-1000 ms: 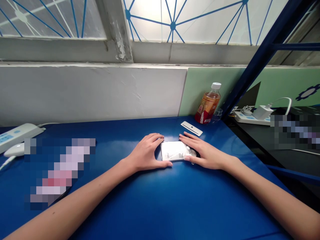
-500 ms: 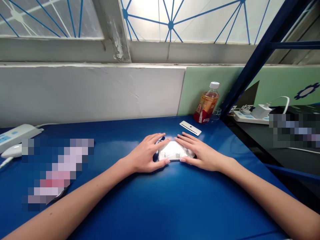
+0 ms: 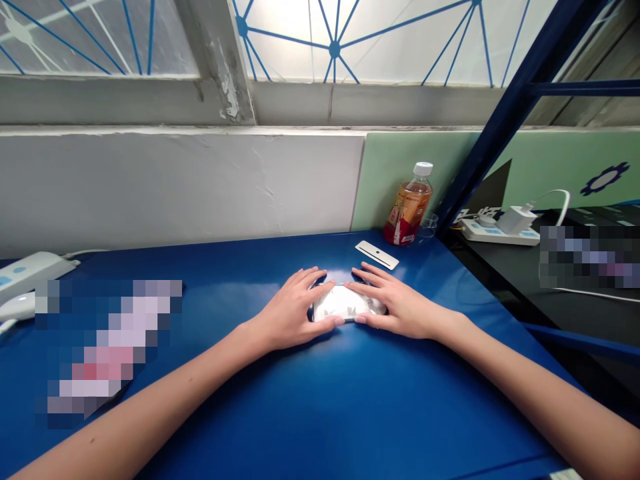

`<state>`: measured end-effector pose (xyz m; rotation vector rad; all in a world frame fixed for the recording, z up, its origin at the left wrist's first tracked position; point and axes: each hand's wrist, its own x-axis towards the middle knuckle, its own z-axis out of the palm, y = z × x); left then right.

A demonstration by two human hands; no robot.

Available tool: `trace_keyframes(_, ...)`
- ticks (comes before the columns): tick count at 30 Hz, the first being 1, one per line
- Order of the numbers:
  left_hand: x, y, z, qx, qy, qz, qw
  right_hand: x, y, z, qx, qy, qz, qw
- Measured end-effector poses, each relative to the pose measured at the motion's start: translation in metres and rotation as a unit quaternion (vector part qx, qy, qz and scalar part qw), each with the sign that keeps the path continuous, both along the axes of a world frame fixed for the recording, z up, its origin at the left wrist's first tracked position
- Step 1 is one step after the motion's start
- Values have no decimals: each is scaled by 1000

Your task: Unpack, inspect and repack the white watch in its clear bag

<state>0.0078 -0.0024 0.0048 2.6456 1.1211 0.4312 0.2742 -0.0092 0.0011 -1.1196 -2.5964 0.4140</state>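
Observation:
A small, shiny white object with a glossy, clear-looking surface and a dark lower edge lies on the blue table. Its kind cannot be made out under the glare. My left hand curves round its left end, thumb along the near edge and fingers over the far side. At the right end, my right hand holds it the same way, thumb in front and fingers stretched across the top. Both hands touch it, and its ends are partly hidden. Just beyond lies a flat white strip with a dark slot.
A drink bottle with a white cap stands at the back, against the green panel. White power strips lie at left and right. A blurred-out flat item lies by my left forearm. A blue metal post rises at right.
The whole view has shifted slightly left. Both hands stay round the white object, their fingers a little closer in over it. Little else differs.

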Motion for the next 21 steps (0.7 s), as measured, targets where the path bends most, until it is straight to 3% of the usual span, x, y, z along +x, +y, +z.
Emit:
trace_keyframes(13,1,-3,-2,19,1,-26,999,1,2,-6,26,66,-48,996)
trace_keyframes(21,3,-2,0,-1,52,-20,998,-9,-4,-8,50,30,-32,998)
